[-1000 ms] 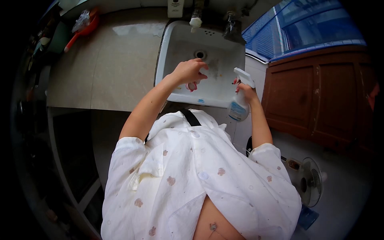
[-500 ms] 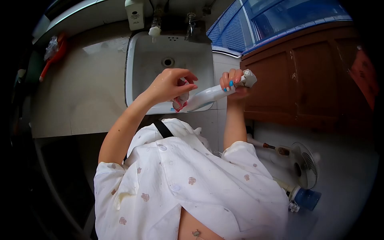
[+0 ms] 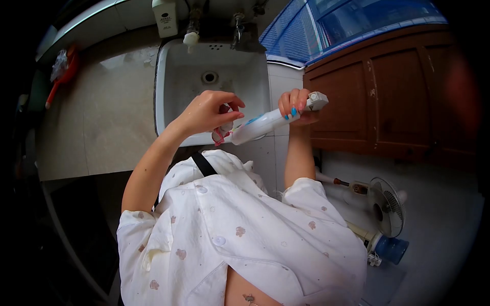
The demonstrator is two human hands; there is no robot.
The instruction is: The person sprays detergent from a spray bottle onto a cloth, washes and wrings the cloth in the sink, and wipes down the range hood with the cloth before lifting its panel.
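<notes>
My right hand (image 3: 297, 106) is wrapped round the neck of a white spray bottle (image 3: 260, 126), just below its white spray head. The bottle lies tilted in the air over the sink's front edge, its base pointing left. At that base, my left hand (image 3: 210, 109) has its fingers curled round a white cloth with pink-red edging (image 3: 220, 133), which hangs below the fingers. Behind and beneath my left hand is the white sink (image 3: 178, 64) with a round drain.
Taps (image 3: 238, 31) and a white bottle (image 3: 165, 19) stand behind the sink. A worktop (image 3: 102, 112) with a red dustpan (image 3: 65, 76) lies left. Brown cabinets (image 3: 342, 102) are at the right, a fan (image 3: 386, 206) and a blue water bottle (image 3: 392, 250) below them.
The spray bottle has turned slightly, and a blue part of its label now shows. My left hand and the cloth have shifted a little left. The whole view has moved slightly.
</notes>
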